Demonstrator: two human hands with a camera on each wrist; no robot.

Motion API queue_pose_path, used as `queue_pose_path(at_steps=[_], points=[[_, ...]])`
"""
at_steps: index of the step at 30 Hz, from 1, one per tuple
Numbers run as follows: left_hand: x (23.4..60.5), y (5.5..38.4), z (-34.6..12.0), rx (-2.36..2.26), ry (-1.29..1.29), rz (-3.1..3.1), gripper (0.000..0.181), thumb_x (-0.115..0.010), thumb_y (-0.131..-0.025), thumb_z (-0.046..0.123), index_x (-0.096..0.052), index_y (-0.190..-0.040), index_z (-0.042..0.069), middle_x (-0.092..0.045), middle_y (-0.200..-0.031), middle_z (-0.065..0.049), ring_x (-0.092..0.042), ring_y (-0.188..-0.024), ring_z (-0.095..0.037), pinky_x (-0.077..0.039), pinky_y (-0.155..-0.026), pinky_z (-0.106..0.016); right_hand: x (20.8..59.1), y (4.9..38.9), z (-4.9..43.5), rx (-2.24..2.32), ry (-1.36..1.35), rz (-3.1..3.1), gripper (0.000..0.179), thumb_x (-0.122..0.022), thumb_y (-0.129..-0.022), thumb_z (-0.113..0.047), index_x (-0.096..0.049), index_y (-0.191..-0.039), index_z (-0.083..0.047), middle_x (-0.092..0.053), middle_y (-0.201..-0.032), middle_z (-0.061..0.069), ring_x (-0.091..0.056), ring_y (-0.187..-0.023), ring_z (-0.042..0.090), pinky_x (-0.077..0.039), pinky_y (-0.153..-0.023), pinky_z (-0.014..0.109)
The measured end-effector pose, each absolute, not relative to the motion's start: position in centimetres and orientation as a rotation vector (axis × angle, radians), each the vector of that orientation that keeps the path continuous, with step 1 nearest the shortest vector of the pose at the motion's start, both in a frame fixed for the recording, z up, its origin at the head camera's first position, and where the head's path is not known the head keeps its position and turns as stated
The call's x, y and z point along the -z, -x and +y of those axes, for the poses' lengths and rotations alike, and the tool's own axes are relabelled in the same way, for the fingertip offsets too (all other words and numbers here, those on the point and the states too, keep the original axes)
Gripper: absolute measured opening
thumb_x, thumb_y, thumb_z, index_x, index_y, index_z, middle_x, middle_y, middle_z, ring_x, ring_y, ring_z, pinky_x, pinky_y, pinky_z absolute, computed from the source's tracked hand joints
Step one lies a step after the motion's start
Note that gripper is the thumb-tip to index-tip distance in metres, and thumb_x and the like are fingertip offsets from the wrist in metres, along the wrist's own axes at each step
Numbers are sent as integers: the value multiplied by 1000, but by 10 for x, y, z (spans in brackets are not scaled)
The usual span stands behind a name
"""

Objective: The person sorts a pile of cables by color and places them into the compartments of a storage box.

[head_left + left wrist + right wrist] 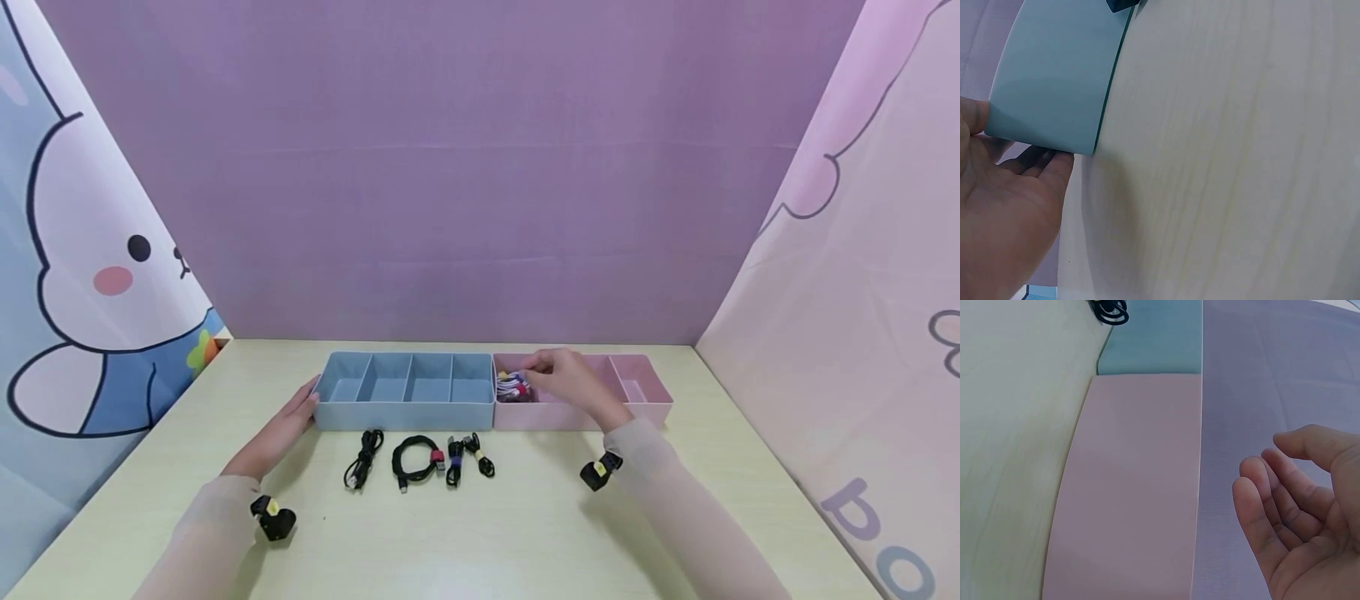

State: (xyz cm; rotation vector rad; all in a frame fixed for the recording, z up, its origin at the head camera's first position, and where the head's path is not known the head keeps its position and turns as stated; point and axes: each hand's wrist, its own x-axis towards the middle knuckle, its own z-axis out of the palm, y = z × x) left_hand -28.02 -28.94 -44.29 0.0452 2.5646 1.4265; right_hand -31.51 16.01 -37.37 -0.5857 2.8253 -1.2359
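A blue divided box stands end to end with a pink divided box on its right. My left hand rests against the blue box's left end; in the left wrist view the thumb lies by the rim and the fingers touch the end wall. Over the pink box is my right hand, beside a bundle of white cables with coloured ties in the leftmost compartment. The right wrist view shows its fingers loosely bent and apart from the thumb, with nothing between them.
In front of the blue box lie several black cables: a folded one, a coiled one with a red tie, a purple-tied one and a yellow-tied one. A purple cloth hangs behind the table.
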Motion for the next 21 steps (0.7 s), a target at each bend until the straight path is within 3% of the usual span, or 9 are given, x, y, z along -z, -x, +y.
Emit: queue_pose_path(at_steps=[8,14,21], points=[[444,281,-291,-1430,-66,2568,62,-19,-96,52,11,-145,28,11,-151,-12,3,-135,-39,-13,-106,-56,374,309,159,1314,625,2742,14,-62,-88,-20,-69,-98,-13,-65,-89,12,-58,-74,24,-50,-59,31],[443,280,-292,-1425,-70,2573,63,-19,-97,51,11,-146,26,11,-151,-12,2,-134,-39,-13,-106,-57,378,308,157,1322,668,2737,20,-63,-87,-19,-69,-101,-6,-66,-91,11,-59,-74,19,-52,-61,31],[444,281,-292,-1427,-55,2570,63,-19,-96,53,11,-145,27,11,-151,-12,2,-135,-39,-12,-106,-56,380,304,155,1317,755,2701,16,-63,-87,-18,-69,-99,-9,-66,-87,9,-58,-70,17,-52,-59,30]])
